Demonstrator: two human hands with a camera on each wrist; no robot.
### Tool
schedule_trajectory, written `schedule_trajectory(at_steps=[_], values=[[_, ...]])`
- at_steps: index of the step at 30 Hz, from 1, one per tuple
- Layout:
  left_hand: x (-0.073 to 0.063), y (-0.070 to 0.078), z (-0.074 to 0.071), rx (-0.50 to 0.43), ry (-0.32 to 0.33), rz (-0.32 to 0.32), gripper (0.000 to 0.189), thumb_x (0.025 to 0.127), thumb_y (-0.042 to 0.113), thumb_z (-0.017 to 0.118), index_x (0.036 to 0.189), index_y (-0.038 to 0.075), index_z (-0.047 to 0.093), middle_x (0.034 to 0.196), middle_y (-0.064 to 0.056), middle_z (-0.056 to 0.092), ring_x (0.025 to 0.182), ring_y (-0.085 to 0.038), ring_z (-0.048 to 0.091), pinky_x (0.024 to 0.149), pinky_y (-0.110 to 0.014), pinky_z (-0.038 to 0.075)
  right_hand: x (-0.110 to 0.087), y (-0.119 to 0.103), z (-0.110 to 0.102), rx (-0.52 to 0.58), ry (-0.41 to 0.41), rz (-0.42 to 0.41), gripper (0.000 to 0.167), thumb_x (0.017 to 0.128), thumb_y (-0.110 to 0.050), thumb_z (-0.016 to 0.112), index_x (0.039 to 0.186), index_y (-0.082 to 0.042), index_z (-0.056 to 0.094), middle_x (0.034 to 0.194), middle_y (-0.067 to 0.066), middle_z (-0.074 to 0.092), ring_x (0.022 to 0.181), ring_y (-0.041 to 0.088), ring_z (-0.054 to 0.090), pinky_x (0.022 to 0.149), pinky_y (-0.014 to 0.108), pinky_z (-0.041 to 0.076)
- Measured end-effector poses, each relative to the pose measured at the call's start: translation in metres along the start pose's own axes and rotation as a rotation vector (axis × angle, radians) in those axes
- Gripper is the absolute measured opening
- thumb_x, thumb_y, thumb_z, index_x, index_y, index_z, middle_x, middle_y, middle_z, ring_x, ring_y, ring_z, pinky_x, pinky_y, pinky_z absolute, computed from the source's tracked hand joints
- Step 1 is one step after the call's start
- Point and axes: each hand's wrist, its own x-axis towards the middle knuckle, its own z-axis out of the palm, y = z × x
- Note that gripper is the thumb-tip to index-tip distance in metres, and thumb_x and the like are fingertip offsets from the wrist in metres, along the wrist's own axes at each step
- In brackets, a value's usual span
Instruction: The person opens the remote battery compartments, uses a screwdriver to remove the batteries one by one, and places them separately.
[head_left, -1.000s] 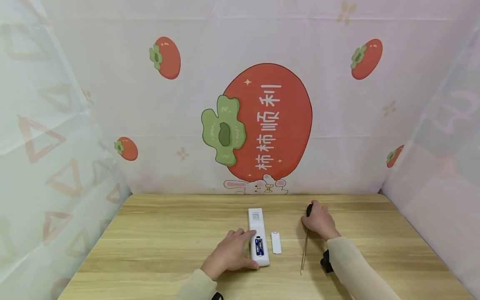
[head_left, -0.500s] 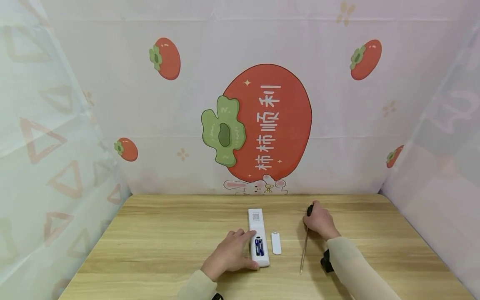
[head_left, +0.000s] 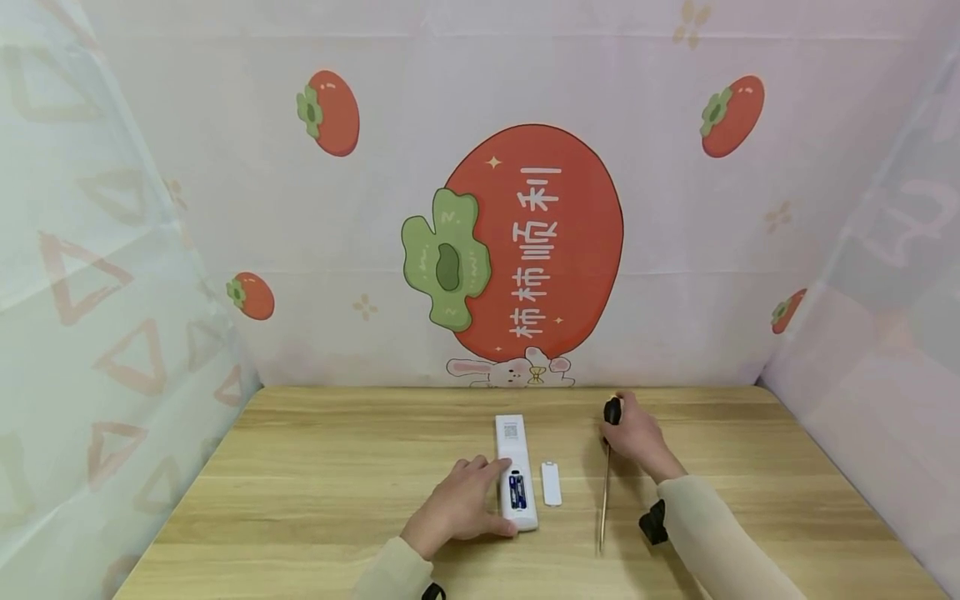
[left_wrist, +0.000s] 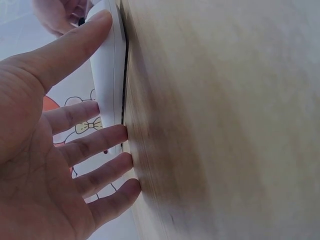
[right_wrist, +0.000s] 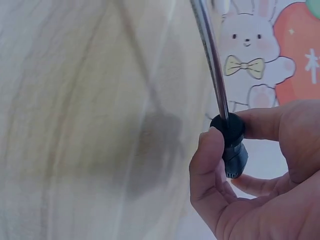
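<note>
A white remote control (head_left: pixel 514 450) lies back up on the table, two blue batteries (head_left: pixel 517 492) showing in its uncovered compartment. My left hand (head_left: pixel 461 504) rests along its left side with thumb and index finger touching it; the left wrist view shows the fingers (left_wrist: pixel 102 142) fairly straight. Just right of the remote lies its white battery cover (head_left: pixel 551 484). My right hand (head_left: pixel 637 433) holds a screwdriver (head_left: pixel 606 483) by its black handle (right_wrist: pixel 235 150), pinched between thumb and fingers. The handle is raised off the table, the metal shaft slanting down toward the near side.
The wooden table (head_left: pixel 337 467) meets a white printed backdrop (head_left: pixel 390 208) at its far edge, with more cloth on both sides. A black strap piece (head_left: pixel 654 523) sits at the right sleeve (head_left: pixel 720 533).
The right hand has raised the screwdriver's handle and shifted slightly away and left. The left hand, the remote control and the battery cover have stayed in place.
</note>
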Motion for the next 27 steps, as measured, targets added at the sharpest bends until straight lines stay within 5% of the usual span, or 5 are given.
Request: schedule_trajectory(at_steps=[7,16,27], values=[[-0.001,0.001,-0.002,-0.011,-0.003,-0.009,0.092,0.071,0.048,0.091,0.147,0.013,0.053,0.125,-0.008,0.059,0.114,-0.028,0.053,0.093,-0.048,0.051,-0.003,-0.008,-0.010,0.171,-0.015,-0.004,0.068,0.097,-0.014,0.060,0.152,0.005,0.024,0.084,0.015,0.067,0.063,0.022,0.061,0.058,0.035,0.050],[-0.002,0.001,-0.001,-0.017,0.000,-0.010,0.092,0.071,0.048,0.091,0.147,0.013,0.053,0.124,-0.007,0.059,0.112,-0.027,0.053,0.092,-0.047,0.051,-0.013,-0.025,-0.024,0.417,0.010,-0.026,0.069,0.100,-0.008,0.060,0.155,0.001,0.020,0.098,0.024,0.064,0.069,0.021,0.067,0.067,0.037,0.059],[-0.002,0.001,-0.001,-0.014,0.001,-0.008,0.092,0.071,0.048,0.091,0.147,0.014,0.053,0.125,-0.008,0.060,0.111,-0.027,0.053,0.091,-0.047,0.051,-0.023,-0.043,-0.036,0.501,0.025,-0.098,0.073,0.103,-0.007,0.058,0.160,-0.003,0.013,0.112,0.025,0.059,0.087,0.019,0.068,0.074,0.033,0.057]])
